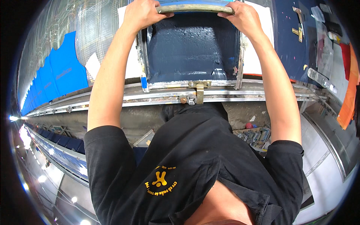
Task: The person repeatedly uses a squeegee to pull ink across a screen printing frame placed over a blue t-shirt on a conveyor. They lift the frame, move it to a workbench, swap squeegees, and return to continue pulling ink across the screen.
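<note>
At the top of the head view, both my hands grip a long squeegee (195, 8), one at each end. My left hand (144, 14) is closed round its left end, and my right hand (243, 18) closes round the right end. The squeegee lies crosswise over the far part of a metal-edged printing screen (168, 83). Wet, glossy dark navy ink (191, 48) covers the screen's surface, thicker and rougher toward the far side. A brass-coloured bracket (200, 92) joins the screen's near edge to a metal rail (150, 98).
Bright blue cut fabric pieces (65, 71) lie on the table at the left. White sheets (257, 56) show beside the screen. To the right are brass hinge pieces (298, 33), a clear plastic item (320, 78) and orange cloth (347, 101). The rail runs between my body and the screen.
</note>
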`<move>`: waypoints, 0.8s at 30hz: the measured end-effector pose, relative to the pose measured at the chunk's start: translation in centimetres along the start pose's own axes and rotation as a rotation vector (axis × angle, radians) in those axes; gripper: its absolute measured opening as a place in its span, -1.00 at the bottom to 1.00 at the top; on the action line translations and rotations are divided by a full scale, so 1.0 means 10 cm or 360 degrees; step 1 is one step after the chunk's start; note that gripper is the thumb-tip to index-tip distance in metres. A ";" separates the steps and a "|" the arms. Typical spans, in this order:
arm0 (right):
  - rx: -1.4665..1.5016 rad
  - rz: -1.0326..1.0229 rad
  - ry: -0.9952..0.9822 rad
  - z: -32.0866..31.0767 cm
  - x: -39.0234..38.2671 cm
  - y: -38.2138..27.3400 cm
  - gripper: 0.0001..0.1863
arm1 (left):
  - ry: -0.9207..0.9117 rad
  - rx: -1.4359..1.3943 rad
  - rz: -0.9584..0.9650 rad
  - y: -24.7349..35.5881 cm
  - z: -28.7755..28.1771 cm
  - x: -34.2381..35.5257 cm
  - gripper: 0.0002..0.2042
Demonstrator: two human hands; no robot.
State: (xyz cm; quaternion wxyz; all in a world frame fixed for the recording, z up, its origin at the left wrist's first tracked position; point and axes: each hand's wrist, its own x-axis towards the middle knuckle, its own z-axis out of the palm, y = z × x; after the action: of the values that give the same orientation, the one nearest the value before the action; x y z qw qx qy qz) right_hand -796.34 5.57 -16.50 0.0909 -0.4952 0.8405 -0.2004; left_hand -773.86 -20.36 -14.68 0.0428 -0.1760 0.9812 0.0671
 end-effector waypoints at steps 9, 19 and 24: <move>-0.0102 -0.0202 0.0032 0.06 -0.85 -0.19 -0.71 | 0.0017 -0.0160 -0.0055 0.32 0.16 -0.81 -0.46; 0.0019 -0.0253 0.0115 0.09 -1.99 -0.52 -0.63 | 0.0102 -0.0291 -0.0060 0.82 0.30 -1.90 -0.66; -0.0033 -0.0363 0.0206 0.05 -2.00 -0.59 -0.64 | 0.0032 -0.0209 -0.0042 0.81 0.27 -1.94 -0.60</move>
State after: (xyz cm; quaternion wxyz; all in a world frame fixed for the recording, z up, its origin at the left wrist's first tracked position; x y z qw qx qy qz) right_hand -781.56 20.30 -15.34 0.0080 -0.5744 0.7849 -0.2324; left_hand -758.39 -5.82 -14.26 0.0221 -0.1919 0.9726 0.1291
